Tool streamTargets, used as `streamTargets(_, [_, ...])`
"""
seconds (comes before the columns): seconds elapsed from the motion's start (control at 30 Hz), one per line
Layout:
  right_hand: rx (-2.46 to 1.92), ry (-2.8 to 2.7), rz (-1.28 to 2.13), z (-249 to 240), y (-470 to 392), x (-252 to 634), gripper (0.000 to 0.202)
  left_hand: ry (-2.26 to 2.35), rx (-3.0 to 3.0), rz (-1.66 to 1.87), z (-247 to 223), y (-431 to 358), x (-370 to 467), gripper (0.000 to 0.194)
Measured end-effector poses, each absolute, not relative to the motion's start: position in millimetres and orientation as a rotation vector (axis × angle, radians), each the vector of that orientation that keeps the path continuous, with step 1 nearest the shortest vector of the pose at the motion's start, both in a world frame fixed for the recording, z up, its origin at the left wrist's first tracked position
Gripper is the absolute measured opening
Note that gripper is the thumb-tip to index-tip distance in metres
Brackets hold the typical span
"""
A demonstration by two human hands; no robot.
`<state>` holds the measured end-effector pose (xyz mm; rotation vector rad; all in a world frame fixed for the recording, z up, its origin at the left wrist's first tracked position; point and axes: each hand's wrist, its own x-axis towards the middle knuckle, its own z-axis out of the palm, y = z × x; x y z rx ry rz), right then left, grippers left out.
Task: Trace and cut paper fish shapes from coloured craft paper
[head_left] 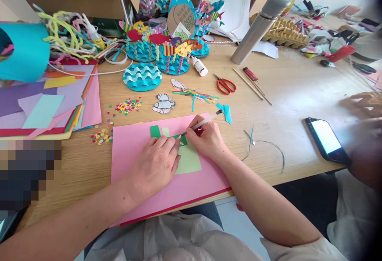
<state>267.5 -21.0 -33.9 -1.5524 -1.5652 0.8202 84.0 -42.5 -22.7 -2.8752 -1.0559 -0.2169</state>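
right hand (208,138): fingers closed around a pen (208,119), tip at dark green paper (184,141); left hand (156,161): fingers unclenched, resting on that paper, over light green sheet (190,162)

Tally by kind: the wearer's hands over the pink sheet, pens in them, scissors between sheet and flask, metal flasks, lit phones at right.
Left hand and right hand: 2
Pen: 1
Scissors: 1
Metal flask: 1
Lit phone: 1
Total: 6
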Motion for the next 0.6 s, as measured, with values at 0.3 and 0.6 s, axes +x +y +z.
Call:
streamTargets(0.3, [-1.459, -1.640, 0.797, -33.3, -21.5, 270.2, 0.010, -1.056, -2.881, -0.198, -22.1, -41.9, 83.1, 0.036])
streamTargets(0.6, [-1.433, -1.733, 0.846, -26.4, -21.2, 275.9, 0.010, -1.020, -2.893, -0.200, -20.8, -41.8, 81.1, 0.036])
